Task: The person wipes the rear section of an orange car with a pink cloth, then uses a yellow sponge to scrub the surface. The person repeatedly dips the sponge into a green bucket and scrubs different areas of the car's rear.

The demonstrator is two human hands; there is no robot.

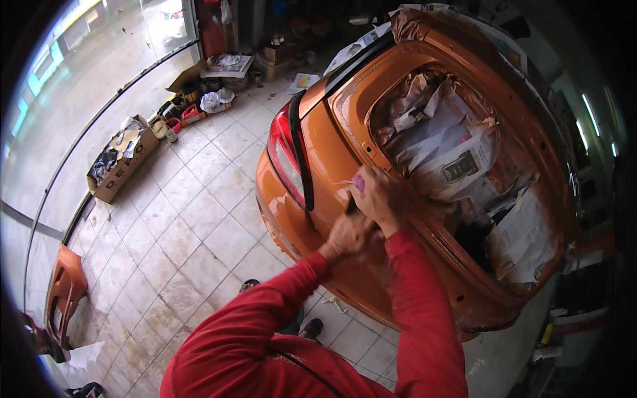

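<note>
The right hand (pixel 377 196) covers most of a small dark tool (pixel 350 207); its kind stays unclear.

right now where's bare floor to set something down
The pale tiled floor is bare between the orange car rear and the open cardboard box. Boxes and clutter crowd the window wall; both hands press on the car.

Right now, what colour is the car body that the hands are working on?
Orange: the car body shows best in the head view.
</note>
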